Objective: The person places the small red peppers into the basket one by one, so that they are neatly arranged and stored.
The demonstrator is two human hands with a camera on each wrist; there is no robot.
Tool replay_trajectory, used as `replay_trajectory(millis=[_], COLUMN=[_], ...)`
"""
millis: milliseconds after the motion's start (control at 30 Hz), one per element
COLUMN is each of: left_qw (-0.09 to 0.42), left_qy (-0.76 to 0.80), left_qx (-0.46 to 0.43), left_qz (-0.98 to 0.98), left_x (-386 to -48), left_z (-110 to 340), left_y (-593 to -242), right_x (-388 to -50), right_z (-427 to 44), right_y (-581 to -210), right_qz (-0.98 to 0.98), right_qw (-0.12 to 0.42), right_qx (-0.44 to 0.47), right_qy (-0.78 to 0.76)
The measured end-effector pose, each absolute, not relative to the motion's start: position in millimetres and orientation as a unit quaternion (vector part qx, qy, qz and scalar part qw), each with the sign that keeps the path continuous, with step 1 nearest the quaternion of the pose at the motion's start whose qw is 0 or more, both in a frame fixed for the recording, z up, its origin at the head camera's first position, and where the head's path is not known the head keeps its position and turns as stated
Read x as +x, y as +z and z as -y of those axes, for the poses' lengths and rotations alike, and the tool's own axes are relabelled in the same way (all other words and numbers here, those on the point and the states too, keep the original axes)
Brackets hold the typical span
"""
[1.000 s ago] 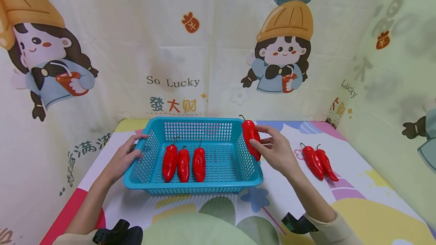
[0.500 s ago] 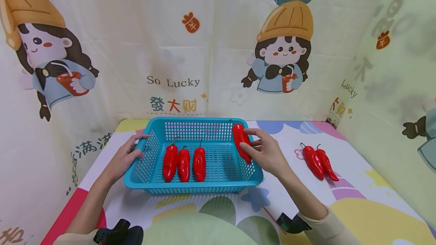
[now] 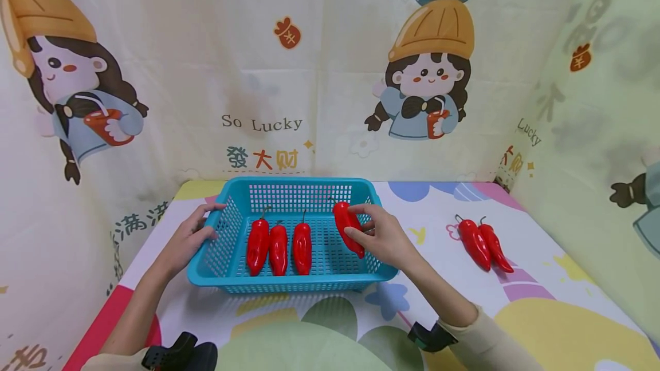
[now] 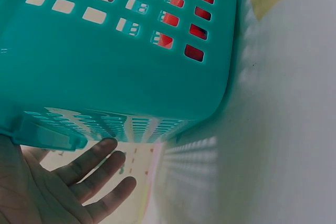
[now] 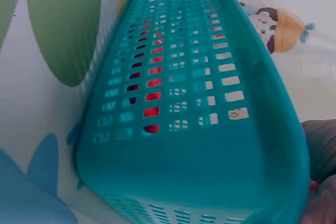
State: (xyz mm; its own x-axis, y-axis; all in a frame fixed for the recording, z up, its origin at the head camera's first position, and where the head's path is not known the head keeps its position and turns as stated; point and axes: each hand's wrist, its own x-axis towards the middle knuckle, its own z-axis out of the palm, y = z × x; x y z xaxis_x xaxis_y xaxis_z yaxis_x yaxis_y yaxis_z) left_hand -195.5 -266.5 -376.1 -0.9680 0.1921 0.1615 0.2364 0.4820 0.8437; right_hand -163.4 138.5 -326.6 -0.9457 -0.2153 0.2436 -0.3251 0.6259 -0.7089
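Biggest risk here, I reckon, is the slick skin on the chili pepper (image 3: 346,225) in the right hand (image 3: 387,236). It's pinched between thumb and fingertips over the right part of the blue basket (image 3: 294,280), tilted stem-up, and I can't tell if the tip touches the floor. A loose pinch could let it skid or roll into the three chili peppers (image 3: 278,249) lined up toward the basket's left end and mess up the row. Also, those knuckles are pretty close to the right rim, so a clumsy exit could bump it.

Left hand (image 3: 183,242) just rests on the left rim, fingers pretty relaxed and not clamped; if it pushed hard, the light-looking basket might slide on the table (image 3: 443,245).

Material-wise: basket looks like moulded plastic, rounded corners, smooth thick rim, walls and floor full of little slots. Peppers are shiny, long, tapered, with thin hooked stems. Another chili pair (image 3: 473,245) lies side by side near the table's right edge.
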Motion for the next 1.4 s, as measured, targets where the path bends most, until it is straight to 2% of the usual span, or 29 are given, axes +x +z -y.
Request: replay_trajectory(millis=[767,1400], left_qw=[0.023,0.024], left_qy=[-0.491,-0.492], left_qx=[-0.124,-0.126], left_qz=[0.862,0.861], left_x=[-195,-194], left_z=[266,267], left_y=[-377,-376], right_x=[-173,-184], right_z=[-117,-106], right_y=[-339,-342], right_qz=[0.911,0.939], right_qw=[0.024,-0.008], right_qx=[0.157,0.162], right_qy=[0.38,0.302])
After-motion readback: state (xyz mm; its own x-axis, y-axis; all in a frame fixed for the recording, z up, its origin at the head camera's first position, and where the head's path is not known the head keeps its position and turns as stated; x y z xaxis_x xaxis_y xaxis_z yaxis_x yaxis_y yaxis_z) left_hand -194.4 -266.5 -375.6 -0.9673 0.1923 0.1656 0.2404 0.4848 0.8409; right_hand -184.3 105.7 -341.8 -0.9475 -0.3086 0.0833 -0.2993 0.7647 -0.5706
